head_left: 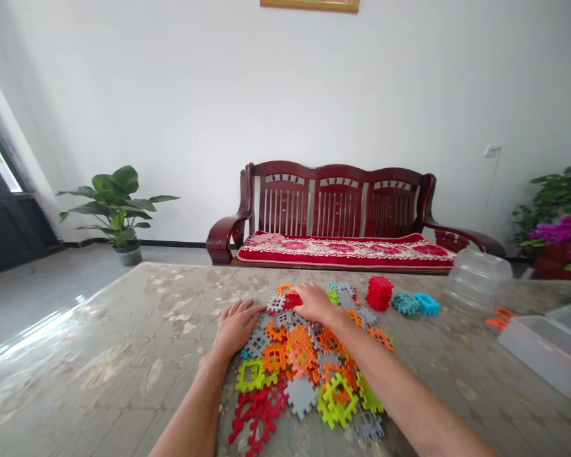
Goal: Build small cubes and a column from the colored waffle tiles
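A pile of toothed plastic interlocking tiles in grey, orange, red, lime green and blue lies on the table in front of me. My left hand (236, 325) rests open at the pile's left edge. Its fingers are spread, and the thumb reaches a light grey tile (276, 303). At the far side of the pile, my right hand (313, 303) is closed on a red tile (292, 301), partly hidden by the fingers. Just beyond it lies an orange tile (284, 289). Nearer me are an orange tile (301, 358), a grey tile (301, 397) and red branching pieces (259, 416).
Right of the pile stand a red stack of tiles (379, 293), a teal stack (406, 303) and a blue stack (427, 304). Farther right are a clear plastic container (479, 282), orange pieces (501, 317) and a translucent box (545, 355). A wooden bench (337, 203) stands behind the table.
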### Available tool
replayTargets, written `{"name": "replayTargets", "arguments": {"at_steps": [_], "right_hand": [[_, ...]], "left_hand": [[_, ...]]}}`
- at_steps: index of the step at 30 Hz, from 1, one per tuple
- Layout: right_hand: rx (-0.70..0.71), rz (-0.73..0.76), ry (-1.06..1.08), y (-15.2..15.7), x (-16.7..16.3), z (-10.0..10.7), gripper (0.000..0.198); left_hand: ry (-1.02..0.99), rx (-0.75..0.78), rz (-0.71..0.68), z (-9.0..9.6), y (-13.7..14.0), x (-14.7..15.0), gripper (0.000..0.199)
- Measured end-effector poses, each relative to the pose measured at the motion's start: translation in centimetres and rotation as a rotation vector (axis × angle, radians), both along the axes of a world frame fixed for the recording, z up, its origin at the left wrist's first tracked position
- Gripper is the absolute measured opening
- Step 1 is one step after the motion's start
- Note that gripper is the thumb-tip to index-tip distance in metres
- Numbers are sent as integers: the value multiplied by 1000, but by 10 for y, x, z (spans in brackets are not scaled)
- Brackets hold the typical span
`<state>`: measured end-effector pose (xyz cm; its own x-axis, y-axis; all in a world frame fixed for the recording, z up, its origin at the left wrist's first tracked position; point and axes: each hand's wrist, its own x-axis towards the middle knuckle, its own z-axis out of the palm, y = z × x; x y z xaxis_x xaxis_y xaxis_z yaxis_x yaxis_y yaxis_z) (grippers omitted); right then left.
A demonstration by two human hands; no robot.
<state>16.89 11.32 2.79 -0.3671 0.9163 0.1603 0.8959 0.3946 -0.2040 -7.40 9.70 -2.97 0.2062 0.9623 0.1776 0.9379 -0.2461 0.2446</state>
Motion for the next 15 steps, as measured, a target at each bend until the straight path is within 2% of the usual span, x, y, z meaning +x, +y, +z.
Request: {"name": "replayTargets", "arguments": {"at_steps": [5, 9, 11, 15], "right_hand": [[52, -132, 210, -23, 29, 4, 45], [-99, -289, 429, -43, 77, 2, 34], [-181, -339, 460, -48, 102, -2, 40], [-175, -406, 452, -50, 133, -9, 35]], "left_hand": [[1, 15, 6, -3, 2, -1, 43], [1, 24, 16, -3, 2, -1, 42], [2, 25, 17, -3, 2, -1, 43], [10, 18, 21, -3, 3, -1, 43]]}}
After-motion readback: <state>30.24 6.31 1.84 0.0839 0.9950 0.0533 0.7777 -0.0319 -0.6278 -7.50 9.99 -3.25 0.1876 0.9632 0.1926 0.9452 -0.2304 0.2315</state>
